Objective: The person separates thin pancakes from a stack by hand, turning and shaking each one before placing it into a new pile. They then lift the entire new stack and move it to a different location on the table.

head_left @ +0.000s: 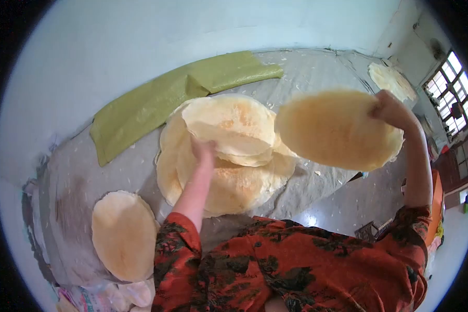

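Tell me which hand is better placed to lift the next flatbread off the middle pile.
Left. The left hand already rests on the middle pile, touching its top flatbread. The right hand is raised off to the side, its grip full with a lifted flatbread.

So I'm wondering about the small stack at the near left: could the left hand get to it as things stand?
Probably yes. The left hand rests on the big middle pile, and only bare grey cloth lies between it and the small stack.
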`<move>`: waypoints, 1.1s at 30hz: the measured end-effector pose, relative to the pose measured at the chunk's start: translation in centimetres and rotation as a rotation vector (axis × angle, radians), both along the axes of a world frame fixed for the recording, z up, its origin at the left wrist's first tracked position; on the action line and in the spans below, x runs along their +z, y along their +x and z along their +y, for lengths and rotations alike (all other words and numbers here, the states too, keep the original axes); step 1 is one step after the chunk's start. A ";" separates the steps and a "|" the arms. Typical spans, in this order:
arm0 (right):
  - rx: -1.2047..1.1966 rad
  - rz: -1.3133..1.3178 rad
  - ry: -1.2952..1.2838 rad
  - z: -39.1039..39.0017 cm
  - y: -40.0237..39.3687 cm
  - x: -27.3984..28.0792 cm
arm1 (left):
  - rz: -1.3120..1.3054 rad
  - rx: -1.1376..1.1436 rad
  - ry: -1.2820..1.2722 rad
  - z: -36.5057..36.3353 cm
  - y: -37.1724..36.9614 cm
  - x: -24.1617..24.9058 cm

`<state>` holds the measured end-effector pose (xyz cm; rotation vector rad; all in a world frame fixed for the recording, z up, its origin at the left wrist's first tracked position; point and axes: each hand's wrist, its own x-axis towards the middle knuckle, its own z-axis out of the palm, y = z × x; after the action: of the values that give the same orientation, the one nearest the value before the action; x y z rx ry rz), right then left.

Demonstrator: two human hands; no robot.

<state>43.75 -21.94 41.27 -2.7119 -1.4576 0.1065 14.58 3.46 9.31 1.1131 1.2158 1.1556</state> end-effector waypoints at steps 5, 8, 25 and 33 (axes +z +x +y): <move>0.088 0.006 0.172 -0.2 -0.9 2.0 | -0.183 -0.456 -0.232 6.4 -9.7 -2.0; 0.235 0.000 0.212 2.2 -1.1 -0.1 | 0.107 -0.382 -0.140 6.4 -13.3 -3.6; 0.624 -0.220 0.555 19.0 -13.9 3.5 | -0.396 0.068 -0.510 -13.5 -14.2 -5.5; 0.916 0.010 0.388 15.2 -18.8 -28.0 | -0.647 -0.058 -0.607 -12.2 -12.4 -7.2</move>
<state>24.98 -6.76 13.24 -1.5831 -2.2880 -0.1126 2.22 -8.74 2.08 0.2733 0.9088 0.9014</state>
